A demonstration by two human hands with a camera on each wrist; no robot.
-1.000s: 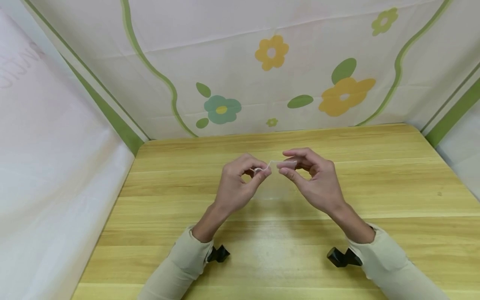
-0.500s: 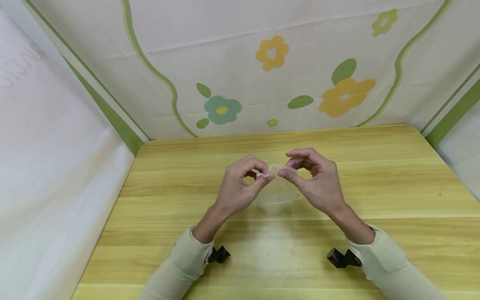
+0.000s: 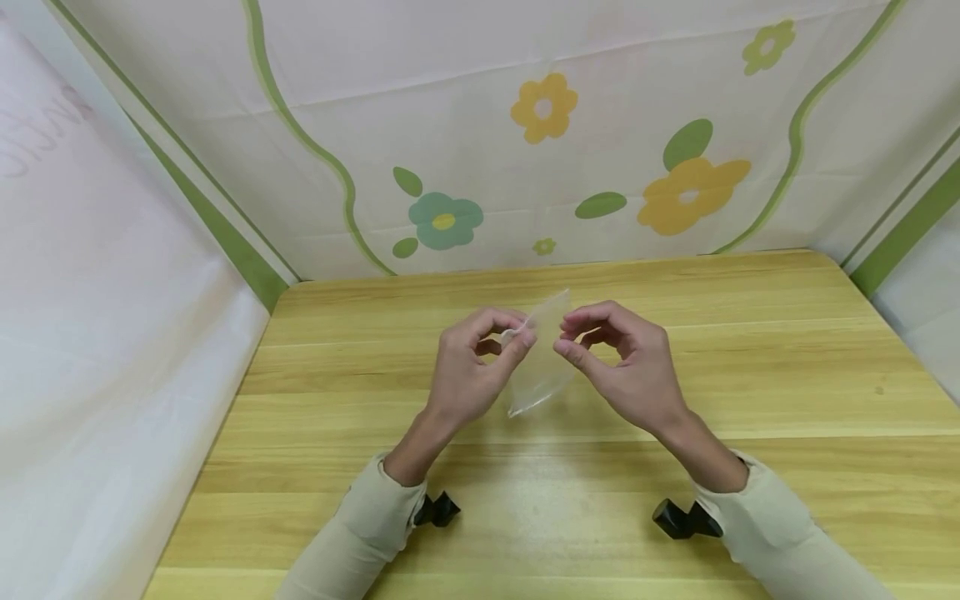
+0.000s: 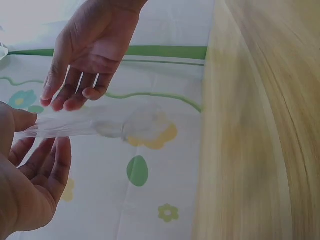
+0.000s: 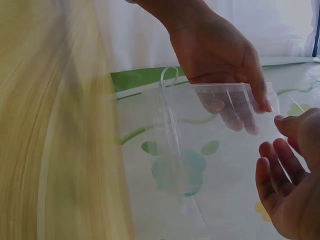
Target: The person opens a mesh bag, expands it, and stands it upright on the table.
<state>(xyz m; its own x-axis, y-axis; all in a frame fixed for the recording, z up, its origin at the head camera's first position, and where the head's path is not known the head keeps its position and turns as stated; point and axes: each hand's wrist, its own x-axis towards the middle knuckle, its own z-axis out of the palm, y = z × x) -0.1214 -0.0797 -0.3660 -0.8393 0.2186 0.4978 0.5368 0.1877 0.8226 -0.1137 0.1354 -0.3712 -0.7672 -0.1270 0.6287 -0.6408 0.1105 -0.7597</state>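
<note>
A clear plastic bag point(image 3: 543, 362) hangs in the air above the table, tilted, its lower edge toward the person. Its upper edge is pinched between thumb and fingers of my left hand point(image 3: 468, 362). To the right of it, my right hand point(image 3: 636, 362) is held with loosely bent fingers and nothing between them. The right wrist view shows a gap between the right fingertips point(image 5: 280, 119) and the see-through bag point(image 5: 172, 127). In the left wrist view the bag point(image 4: 75, 127) appears nearly edge-on, a thin strip. No contents can be made out in it.
Below the hands lies a light wood-grain table point(image 3: 547, 492). A white cloth with printed flowers point(image 3: 465, 108) rises behind its far edge, and another white cloth point(image 3: 112, 333) hangs at the left. Black devices point(image 3: 437, 508) sit at both wrists by the sleeves.
The right hand has let go of the bag's edge. The bag has swung from facing the person to a slant, its right corner pointing up and away. The left hand has shifted slightly left.
</note>
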